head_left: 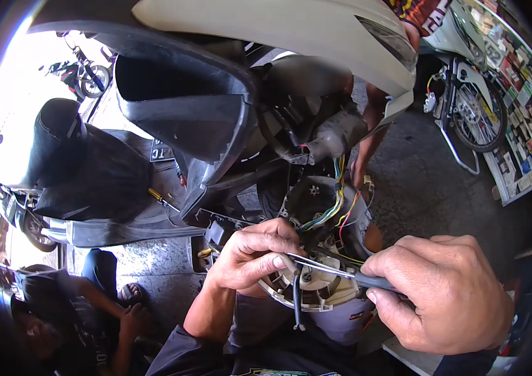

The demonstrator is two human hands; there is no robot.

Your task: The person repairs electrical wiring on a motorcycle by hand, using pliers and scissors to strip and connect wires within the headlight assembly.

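Note:
My left hand (250,257) is closed, pinching the upper end of a short black cable (298,294) between thumb and fingers. Two small metal tips show at the cable's lower end. From the right, my right hand (441,291) grips the dark grey handle (375,281) of a slim metal tool. Its shiny shaft (322,265) reaches to my left fingertips; the exact kind of tool is unclear. Beneath both hands sits a round, pale housing (335,294) in front of my lap, partly hidden by them. Coloured wires (339,194) run up from it.
A scooter with pale front panels (316,25) and a dark seat (97,175) fills the area ahead. A yellow-handled screwdriver (158,195) lies on it. Another person's arm (371,135) reaches down behind the housing. Someone sits at lower left (84,313). A motorbike wheel (479,116) stands at right.

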